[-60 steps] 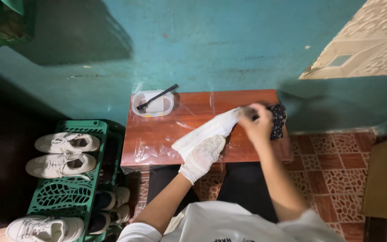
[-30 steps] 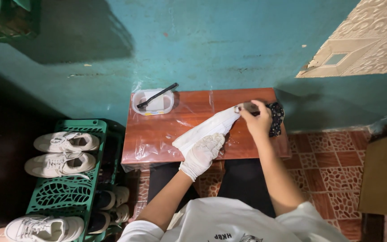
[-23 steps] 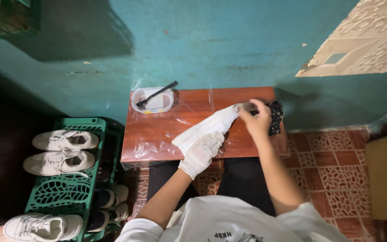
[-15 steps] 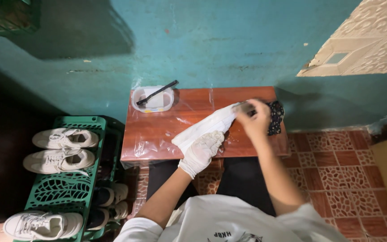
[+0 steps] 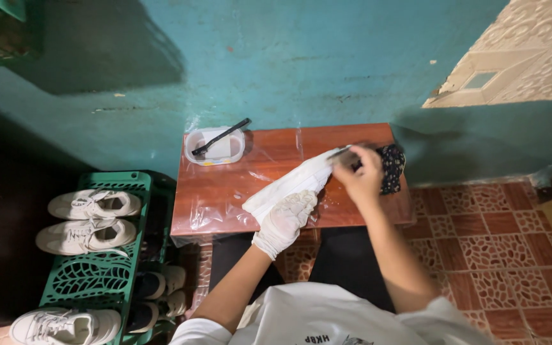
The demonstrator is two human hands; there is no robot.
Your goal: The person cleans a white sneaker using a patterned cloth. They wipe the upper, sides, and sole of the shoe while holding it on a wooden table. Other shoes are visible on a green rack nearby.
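A white shoe [image 5: 292, 184] lies on its side on a small wooden table [image 5: 225, 191] covered with clear plastic. My left hand [image 5: 283, 220], in a white glove, grips the shoe's near end. My right hand [image 5: 360, 176] is bare and holds a small brush [image 5: 342, 153] against the shoe's far end. A dark patterned cloth [image 5: 392, 167] sits on the table just right of my right hand.
A clear plastic tub [image 5: 215, 145] with a black brush [image 5: 222, 135] across it stands at the table's back left. A green plastic rack [image 5: 91, 281] with several white sneakers [image 5: 94, 204] is on the left. Behind the table is a teal wall; patterned tiles lie to the right.
My right hand has shifted only slightly back and forth at the shoe's far end. The gloved left hand and the shoe stay where they were.
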